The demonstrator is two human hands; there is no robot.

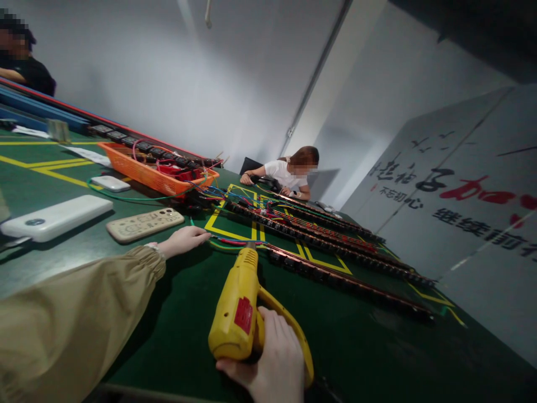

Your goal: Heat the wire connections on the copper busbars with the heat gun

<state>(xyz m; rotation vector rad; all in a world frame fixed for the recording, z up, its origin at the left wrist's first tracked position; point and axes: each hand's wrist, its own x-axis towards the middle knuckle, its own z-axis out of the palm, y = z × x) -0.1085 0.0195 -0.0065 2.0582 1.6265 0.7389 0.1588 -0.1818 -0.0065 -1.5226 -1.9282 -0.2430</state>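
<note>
My right hand (279,352) is wrapped round the handle of a yellow heat gun (235,305) with a red label. Its nozzle points away from me, at a bundle of coloured wires (235,242). My left hand (183,240) pinches the left end of these wires, fingers closed. From the bundle's right end runs a long dark strip with copper-coloured edges (335,274), lying on the green table (356,341). Whether the nozzle touches the wires, I cannot tell.
Left of my hand lie a beige remote control (145,225) and a white power bank (59,217). An orange basket (146,173) holds wires and parts. Several more strips (310,235) lie beyond. One person (289,173) leans at the far side; another (29,73) is at far left.
</note>
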